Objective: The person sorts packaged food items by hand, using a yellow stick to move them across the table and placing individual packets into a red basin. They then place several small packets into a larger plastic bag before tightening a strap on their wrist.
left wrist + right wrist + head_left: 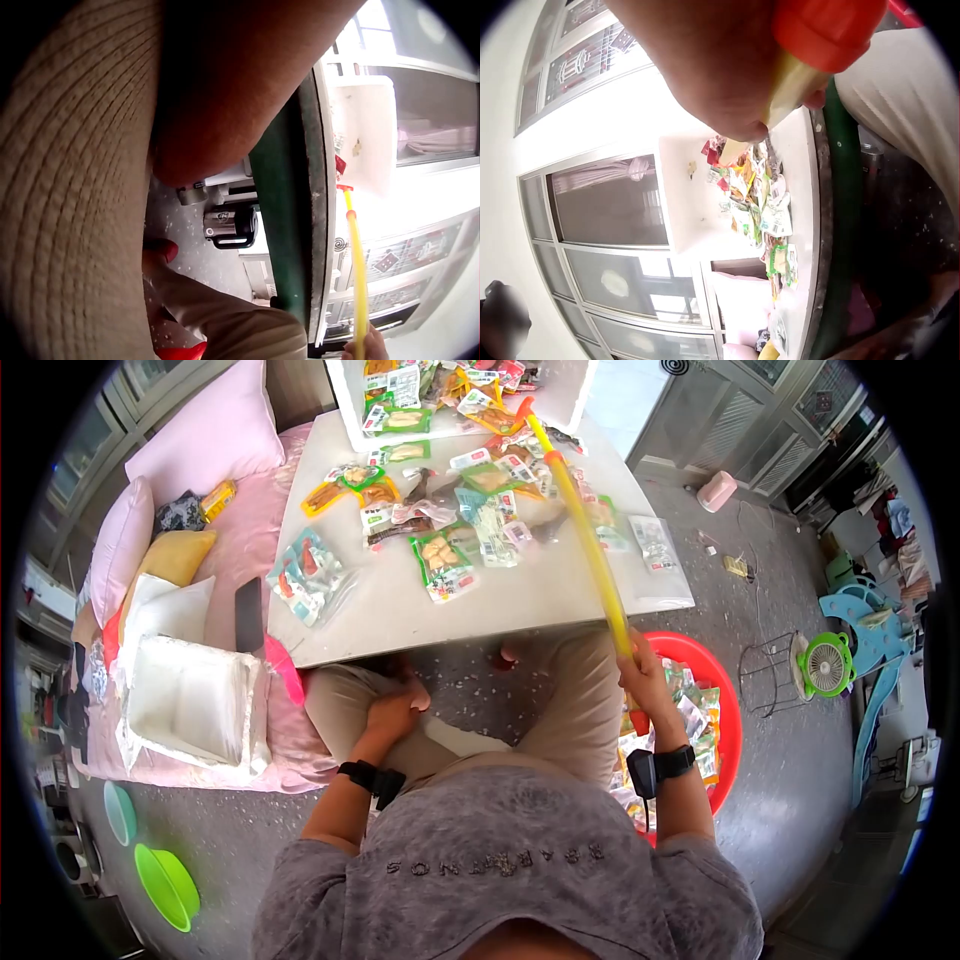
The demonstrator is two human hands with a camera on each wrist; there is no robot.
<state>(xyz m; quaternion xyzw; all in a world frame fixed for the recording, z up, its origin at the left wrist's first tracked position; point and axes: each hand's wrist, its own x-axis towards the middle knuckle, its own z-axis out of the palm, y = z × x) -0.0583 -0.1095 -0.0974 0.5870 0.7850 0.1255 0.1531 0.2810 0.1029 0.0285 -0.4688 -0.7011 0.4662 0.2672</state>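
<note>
My right hand (645, 678) grips a long yellow stick (590, 540) near its lower end, which has a red cap (829, 30). The stick slants up over the table, and its hooked red tip (525, 410) overlaps the packets at the front of the white foam box (350, 410). Several snack packets (490, 480) lie spread across the table (420, 630), in green, orange and clear wrappers. Away from the packets, my left hand (398, 705) rests on my left thigh, holding nothing that shows. In the left wrist view that hand is hidden, and the forearm (232, 97) fills the top.
A red basin (733, 730) full of packets stands on the floor by my right leg. To the left, a bed carries an empty foam box (200, 695), a dark phone (248, 615) and pillows (210, 430). A small green fan (828, 665) stands at the far right.
</note>
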